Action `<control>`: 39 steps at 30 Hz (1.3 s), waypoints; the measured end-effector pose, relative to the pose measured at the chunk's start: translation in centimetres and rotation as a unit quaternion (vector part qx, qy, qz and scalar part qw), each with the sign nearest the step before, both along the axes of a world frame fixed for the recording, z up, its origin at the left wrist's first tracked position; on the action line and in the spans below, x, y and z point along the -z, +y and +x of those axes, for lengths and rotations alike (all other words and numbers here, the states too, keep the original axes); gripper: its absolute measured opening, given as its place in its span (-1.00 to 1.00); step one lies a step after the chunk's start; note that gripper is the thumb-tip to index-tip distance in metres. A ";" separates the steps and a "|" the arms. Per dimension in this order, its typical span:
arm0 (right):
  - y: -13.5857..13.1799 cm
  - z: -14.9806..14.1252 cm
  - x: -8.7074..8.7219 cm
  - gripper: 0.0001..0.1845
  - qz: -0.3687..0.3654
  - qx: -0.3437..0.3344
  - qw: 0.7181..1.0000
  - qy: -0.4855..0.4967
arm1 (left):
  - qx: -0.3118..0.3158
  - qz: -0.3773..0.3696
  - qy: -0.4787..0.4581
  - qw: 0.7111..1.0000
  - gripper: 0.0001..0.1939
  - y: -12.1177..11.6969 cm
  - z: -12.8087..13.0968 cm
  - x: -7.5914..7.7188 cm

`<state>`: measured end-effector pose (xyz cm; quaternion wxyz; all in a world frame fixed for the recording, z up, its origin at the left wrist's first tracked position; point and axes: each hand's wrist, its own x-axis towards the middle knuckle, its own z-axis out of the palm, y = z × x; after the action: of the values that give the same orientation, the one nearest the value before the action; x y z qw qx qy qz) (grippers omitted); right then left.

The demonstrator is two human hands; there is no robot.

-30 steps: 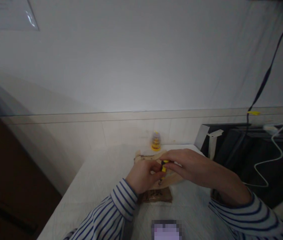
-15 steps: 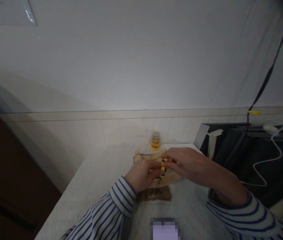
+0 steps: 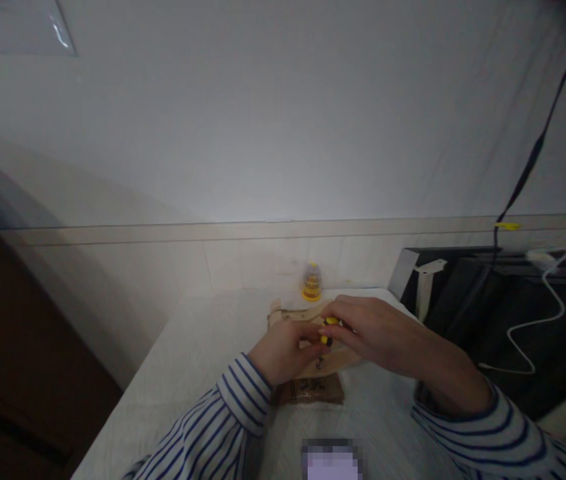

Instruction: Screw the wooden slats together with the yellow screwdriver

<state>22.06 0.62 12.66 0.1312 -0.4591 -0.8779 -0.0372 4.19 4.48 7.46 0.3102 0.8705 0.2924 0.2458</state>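
A small yellow-and-black screwdriver (image 3: pixel 331 321) is pinched between the fingertips of both hands. My right hand (image 3: pixel 377 331) closes on its upper end from above. My left hand (image 3: pixel 285 350) has thumb and fingers closed around its lower part, and the tip is hidden. Beneath the hands lies a light wood-coloured piece (image 3: pixel 340 363) with small dark fittings, partly covered by my fingers. Just in front of it is a brown packet (image 3: pixel 315 389) with dark printing. Behind stands a clear-domed bit case (image 3: pixel 311 283) with a yellow base, upright near the wall.
A whitish cloth covers the table (image 3: pixel 197 340). Dark panels (image 3: pixel 457 293) and a white cable (image 3: pixel 517 327) stand off its right side. A pixelated, phone-like object (image 3: pixel 333 461) is at the near edge. A dark brown cabinet (image 3: pixel 17 333) is at left.
The fingers have shifted slightly around the screwdriver, and less of its lower part shows between them. Both hands stay over the wood-coloured piece.
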 end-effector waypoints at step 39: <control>0.0 -0.1 0.1 -0.76 -0.013 -0.003 1.000 0.010 | 0.044 0.001 -0.004 0.999 -0.80 0.4 -0.4 0.0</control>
<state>21.94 0.63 12.57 0.1341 -0.4586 -0.8782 -0.0212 3.78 4.85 7.50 0.3210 0.8820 0.2522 0.2354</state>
